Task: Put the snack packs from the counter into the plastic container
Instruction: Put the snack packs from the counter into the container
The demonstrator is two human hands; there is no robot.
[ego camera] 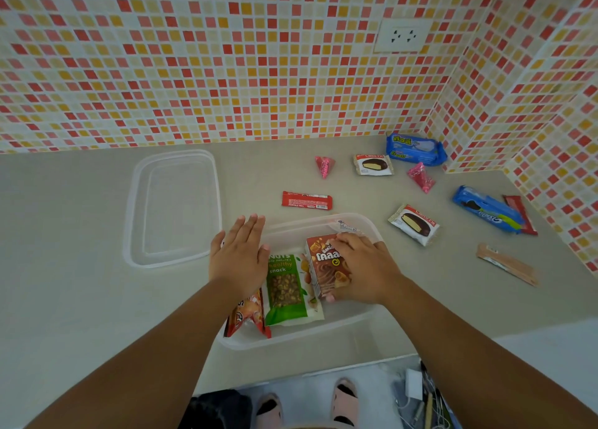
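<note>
Three snack packs sit in the clear plastic container point(362, 315) on a grey kitchen counter point(81, 299): a red-orange pack point(247, 315), a green nut pack point(286, 288) and a brown snack box point(326, 263). The right hand point(364, 268) curls over the box, gripping it inside the container. The left hand point(241, 255) lies flat with straight fingers over the container's left edge, possibly touching the pack beneath. The lid point(174, 207) rests just beside it. Nearby on the counter wait a red bar point(306, 200), two choco pies point(372, 164) point(415, 224) and a blue cookie pack point(487, 209).
</note>
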